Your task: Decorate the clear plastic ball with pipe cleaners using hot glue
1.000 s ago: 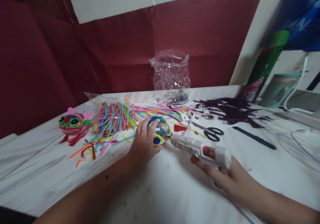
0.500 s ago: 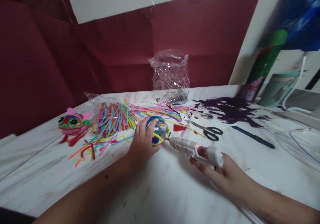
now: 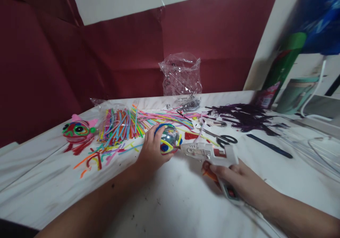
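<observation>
A: Maroon paper backdrop (image 3: 106, 64), creased, w/ white table (image 3: 172, 202) below it, scuffed and speckled.

B: Biggest clutter?

A: Fan of bright pipe cleaners (image 3: 127, 123), fuzzy, half in a clear bag, far left-centre. Dark purple strands (image 3: 244, 117) heaped far right. Crinkly clear plastic bag (image 3: 182, 75) upright at the back.

B: Anything in the way of the hands?

A: Black-handled scissors (image 3: 225, 139) lie just beyond the glue gun; cut pipe-cleaner bits (image 3: 98, 156) scattered left of the arm. Red fuzzy animal figure (image 3: 78, 131), big eyes, well apart at the left edge.

B: Hands?

A: Left hand (image 3: 151, 153) cupped round a clear ball (image 3: 168, 140), round, glossy, wrapped w/ blue and yellow loops, resting on the table, centre. Right hand (image 3: 239, 181) closed round the grip of a white plastic glue gun (image 3: 209, 153); its nozzle touches the ball's right side.

B: Smaller stuff?

A: Dark pen (image 3: 269, 146), thin, right of the scissors.
</observation>
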A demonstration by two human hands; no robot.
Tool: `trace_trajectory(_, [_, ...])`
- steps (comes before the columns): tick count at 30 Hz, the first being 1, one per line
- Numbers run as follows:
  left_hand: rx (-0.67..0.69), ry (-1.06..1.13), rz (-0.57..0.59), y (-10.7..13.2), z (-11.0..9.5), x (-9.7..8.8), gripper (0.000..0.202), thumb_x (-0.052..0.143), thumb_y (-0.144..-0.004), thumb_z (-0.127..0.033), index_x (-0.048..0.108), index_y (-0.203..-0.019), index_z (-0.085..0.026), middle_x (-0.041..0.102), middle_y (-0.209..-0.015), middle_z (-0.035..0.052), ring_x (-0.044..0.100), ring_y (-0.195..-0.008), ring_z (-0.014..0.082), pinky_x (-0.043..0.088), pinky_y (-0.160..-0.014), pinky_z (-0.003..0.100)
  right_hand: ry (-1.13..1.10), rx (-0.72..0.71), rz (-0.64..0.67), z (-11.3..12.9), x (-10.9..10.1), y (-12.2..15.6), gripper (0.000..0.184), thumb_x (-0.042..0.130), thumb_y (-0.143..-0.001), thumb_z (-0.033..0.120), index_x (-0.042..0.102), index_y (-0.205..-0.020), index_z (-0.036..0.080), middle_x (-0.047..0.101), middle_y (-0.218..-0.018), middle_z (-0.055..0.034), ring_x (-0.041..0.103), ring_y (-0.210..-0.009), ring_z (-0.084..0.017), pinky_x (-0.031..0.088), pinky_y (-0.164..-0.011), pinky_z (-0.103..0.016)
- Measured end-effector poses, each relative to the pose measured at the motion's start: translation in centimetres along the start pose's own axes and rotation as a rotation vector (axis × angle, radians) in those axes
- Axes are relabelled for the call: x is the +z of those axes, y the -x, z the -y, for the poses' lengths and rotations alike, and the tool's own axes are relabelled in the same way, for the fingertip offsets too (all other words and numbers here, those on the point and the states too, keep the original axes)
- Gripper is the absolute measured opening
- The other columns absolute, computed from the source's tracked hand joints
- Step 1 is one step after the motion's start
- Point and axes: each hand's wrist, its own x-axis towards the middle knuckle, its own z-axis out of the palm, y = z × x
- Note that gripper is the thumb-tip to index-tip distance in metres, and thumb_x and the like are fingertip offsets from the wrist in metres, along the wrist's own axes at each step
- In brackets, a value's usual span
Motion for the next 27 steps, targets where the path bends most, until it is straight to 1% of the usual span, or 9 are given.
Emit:
trace_trajectory(2, [-0.016,0.012,0.018,0.0,0.1,0.0,0.088,0.079,-0.058,-0.026,0.034,-0.133,-0.018,0.043,-0.129,0.0169,0.046,-0.121,0.0348,0.041,-0.102,0.050,-0.035,0.050,0.001,0.2,0.0,-0.1,0.045,0.054,-0.072,0.052,0.044,-0.043,0.019,0.033,-0.039,0.0048,0.030,-0.040,-0.009,0.024,-0.041,-0.024])
trace_trajectory(4, [-0.017,0.026,0.028,0.1,0.1,0.0,0.090,0.080,-0.056,-0.026,0.034,-0.133,-0.018,0.043,-0.130,0.0175,0.045,-0.123,0.0353,0.040,-0.103,0.051,-0.093,0.090,0.006,0.6,0.0,0.0,0.043,0.055,-0.069,0.053,0.051,-0.046,0.017,0.037,-0.038,0.0044,0.030,-0.039,-0.008,0.024,-0.041,-0.024])
trace_trajectory(7, [0.008,0.057,0.026,0.1,0.1,0.1,0.089,0.080,-0.057,-0.028,0.034,-0.132,-0.017,0.043,-0.130,0.0180,0.044,-0.124,0.0347,0.039,-0.104,0.050,-0.221,0.105,0.038,1.3,0.1,0.1,0.042,0.054,-0.069,0.055,0.066,-0.069,0.015,0.049,-0.043,0.0023,0.036,-0.039,-0.009,0.025,-0.041,-0.022])
trace_trajectory(10, [0.020,0.076,0.037,0.1,-0.2,0.1,0.086,0.079,-0.059,-0.029,0.034,-0.132,-0.017,0.043,-0.130,0.0177,0.044,-0.124,0.0339,0.039,-0.105,0.049,-0.295,0.116,0.073,1.4,0.0,0.0,0.045,0.054,-0.072,0.055,0.068,-0.082,0.014,0.054,-0.046,0.0013,0.040,-0.039,-0.010,0.025,-0.041,-0.022])
trace_trajectory(14, [0.018,0.087,0.053,0.2,-0.4,0.0,0.083,0.077,-0.062,-0.031,0.035,-0.131,-0.017,0.044,-0.130,0.0185,0.044,-0.124,0.0337,0.039,-0.104,0.050,-0.329,0.103,0.093,0.9,-0.3,-0.3,0.044,0.054,-0.073,0.055,0.067,-0.083,0.015,0.057,-0.046,0.0002,0.041,-0.039,-0.010,0.026,-0.041,-0.022])
trace_trajectory(18, [-0.004,0.082,0.093,0.2,-0.4,0.0,0.083,0.077,-0.060,-0.030,0.036,-0.131,-0.017,0.044,-0.130,0.0188,0.044,-0.124,0.0340,0.039,-0.104,0.050,-0.352,0.050,0.060,0.5,-0.9,-0.4,0.042,0.054,-0.074,0.055,0.065,-0.081,0.016,0.058,-0.046,-0.0008,0.042,-0.039,-0.011,0.027,-0.042,-0.023])
trace_trajectory(22, [-0.014,0.080,0.066,0.3,-0.2,0.2,0.083,0.078,-0.059,-0.028,0.037,-0.131,-0.016,0.045,-0.130,0.0186,0.043,-0.125,0.0336,0.037,-0.106,0.049,-0.372,0.029,0.053,0.4,-1.3,-0.3,0.041,0.055,-0.075,0.053,0.064,-0.084,0.014,0.058,-0.047,-0.0011,0.043,-0.040,-0.011,0.027,-0.042,-0.023])
trace_trajectory(24, [-0.040,0.083,0.058,0.2,0.0,0.1,0.083,0.077,-0.059,-0.029,0.037,-0.130,-0.015,0.045,-0.129,0.0186,0.043,-0.125,0.0336,0.037,-0.106,0.049,-0.369,0.028,0.059,0.5,-1.3,-0.2,0.042,0.055,-0.075,0.054,0.065,-0.084,0.014,0.059,-0.047,-0.0015,0.043,-0.040,-0.011,0.028,-0.041,-0.022])
trace_trajectory(27, [-0.127,0.103,0.075,0.0,0.2,0.0,0.084,0.077,-0.057,-0.029,0.038,-0.130,-0.014,0.046,-0.128,0.0185,0.045,-0.123,0.0335,0.038,-0.105,0.048,-0.343,0.021,0.018,0.9,-1.4,0.0,0.042,0.055,-0.074,0.054,0.065,-0.081,0.014,0.059,-0.047,-0.0017,0.043,-0.040,-0.011,0.028,-0.039,-0.021])
